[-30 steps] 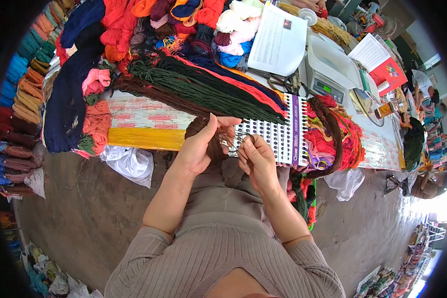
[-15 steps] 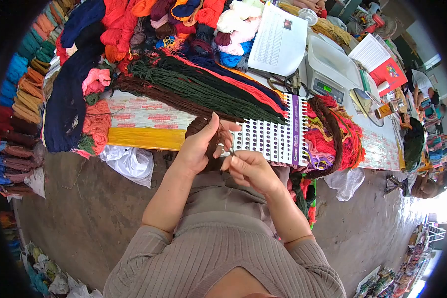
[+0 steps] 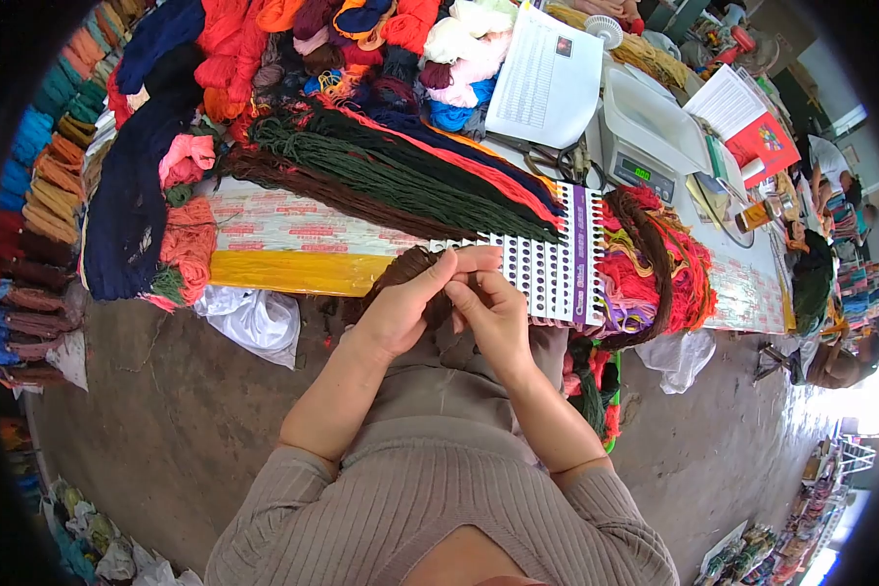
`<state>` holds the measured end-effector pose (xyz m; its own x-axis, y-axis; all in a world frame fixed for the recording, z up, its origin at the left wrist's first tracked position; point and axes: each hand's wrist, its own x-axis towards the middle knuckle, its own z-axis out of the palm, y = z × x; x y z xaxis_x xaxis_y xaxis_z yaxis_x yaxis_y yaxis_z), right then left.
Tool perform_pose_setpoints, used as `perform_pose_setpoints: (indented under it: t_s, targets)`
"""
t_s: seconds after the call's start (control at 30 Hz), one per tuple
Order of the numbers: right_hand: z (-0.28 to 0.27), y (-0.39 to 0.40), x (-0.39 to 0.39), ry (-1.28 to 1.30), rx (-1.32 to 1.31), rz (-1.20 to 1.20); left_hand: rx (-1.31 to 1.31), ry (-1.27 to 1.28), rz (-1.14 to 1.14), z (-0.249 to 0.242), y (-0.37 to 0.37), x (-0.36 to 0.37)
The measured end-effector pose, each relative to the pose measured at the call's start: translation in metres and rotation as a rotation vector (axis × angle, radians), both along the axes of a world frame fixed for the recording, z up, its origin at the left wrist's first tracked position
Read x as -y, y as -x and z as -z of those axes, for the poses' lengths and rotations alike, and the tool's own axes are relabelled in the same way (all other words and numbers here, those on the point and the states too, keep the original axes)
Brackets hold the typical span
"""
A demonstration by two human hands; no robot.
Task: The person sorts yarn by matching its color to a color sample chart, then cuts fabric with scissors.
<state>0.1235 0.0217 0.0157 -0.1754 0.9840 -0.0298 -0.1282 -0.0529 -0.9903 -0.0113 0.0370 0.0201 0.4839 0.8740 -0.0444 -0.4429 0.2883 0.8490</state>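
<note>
Near the table's front edge, my left hand is closed around a bundle of dark brown embroidery thread, thumb upward. My right hand meets it, with thumb and fingers pinched on the brown strands by the left fingertips. Just beyond both hands lies a white punched thread card with a purple strip. Long strands of dark green thread, brown, coral and navy run leftward from its holes. Bundled red, orange and purple threads hang from its right side.
Behind the strands are heaped yarn skeins. A printed sheet, scissors and a digital scale with a plastic tray stand farther right. Navy yarn drapes over the table's left end. A white plastic bag hangs below the edge.
My right hand has moved up and closer to the left, its fingers now together with the left fingertips. My left hand has shifted slightly right, still around the brown thread.
</note>
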Motion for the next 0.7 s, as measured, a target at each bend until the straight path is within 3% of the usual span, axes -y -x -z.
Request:
perform_pose_setpoints:
  t_s: [0.13, 0.23, 0.27, 0.33, 0.37, 0.43, 0.47, 0.5, 0.53, 0.57, 0.6, 0.63, 0.67, 0.7]
  targets:
    - [0.007, -0.001, -0.002, -0.039, -0.129, -0.011, 0.117, 0.087, 0.077, 0.007, 0.009, -0.004]
    - [0.002, -0.003, 0.000, 0.068, -0.291, 0.031, 0.255, 0.144, -0.018, 0.003, 0.008, -0.005]
    - [0.001, -0.008, -0.002, 0.092, -0.302, -0.072, 0.156, 0.107, -0.137, 0.006, 0.007, -0.005]
    - [-0.012, -0.022, -0.003, 0.214, 0.085, -0.421, 0.002, 0.038, -0.252, 0.007, 0.013, -0.004]
    - [0.001, -0.025, -0.002, -0.091, 0.326, -0.416, -0.030, 0.095, -0.230, 0.018, 0.025, -0.005]
    - [-0.014, -0.036, -0.005, -0.314, 0.609, -0.056, -0.140, 0.272, -0.279, 0.021, 0.052, 0.000]
    - [-0.031, -0.048, -0.012, -0.266, 0.578, 0.021, -0.173, 0.325, -0.390, 0.024, 0.065, 0.002]
    - [-0.040, -0.060, -0.025, -0.569, 0.582, 0.136, -0.129, 0.277, -0.360, 0.032, 0.090, 0.006]
    - [-0.051, -0.080, -0.038, -0.672, 0.547, 0.109, 0.093, 0.473, -0.274, 0.052, 0.125, 0.004]
    - [-0.072, -0.093, -0.040, -0.625, 0.467, 0.143, 0.339, 0.467, -0.245, 0.059, 0.148, 0.008]
    - [-0.083, -0.102, -0.044, -0.465, 0.137, 0.181, 0.429, 0.502, -0.298, 0.082, 0.182, 0.012]
    - [-0.091, -0.122, -0.052, -0.366, -0.354, 0.000, 0.533, 0.514, -0.411, 0.095, 0.208, 0.020]
    - [-0.100, -0.139, -0.057, -0.347, -0.635, -0.034, 0.603, 0.529, -0.516, 0.106, 0.236, 0.029]
    - [-0.119, -0.155, -0.060, -0.295, -0.727, -0.087, 0.628, 0.476, -0.566, 0.121, 0.266, 0.039]
